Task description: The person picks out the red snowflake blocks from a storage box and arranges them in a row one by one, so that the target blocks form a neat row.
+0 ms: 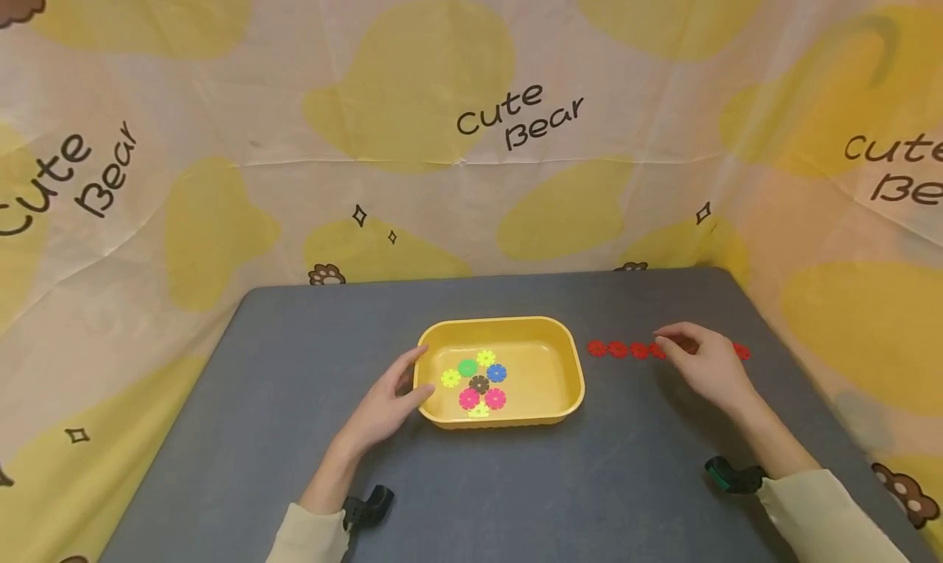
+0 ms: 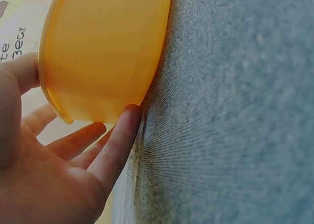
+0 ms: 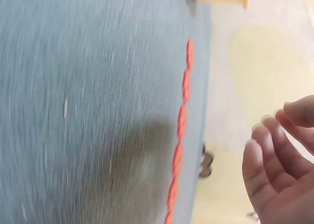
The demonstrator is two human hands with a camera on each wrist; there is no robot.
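Observation:
A yellow plastic tray [image 1: 541, 387] stands on the table, with several notched snowflake discs inside: pink [image 1: 469, 398], green [image 1: 467, 368], blue [image 1: 497, 373], dark grey [image 1: 479, 385] and yellow. At its left end, my left hand [image 1: 386, 403] rests fingertips and thumb against the wall and rim. To the right of the tray, several red snowflake discs [image 1: 617, 349] lie in a row; in the right wrist view the red row [image 3: 182, 121] runs edge to edge. My right hand [image 1: 703, 365] hovers over this row, fingers loosely bent, thumb near the index fingertip, nothing visible between them. It hides part of the row.
The grey table [image 1: 589, 489] has its far edge against a printed cloth backdrop [image 1: 412, 96], which also hangs along both sides. Each wrist wears a dark band [image 1: 368, 507], below pale sleeves [image 1: 825, 514].

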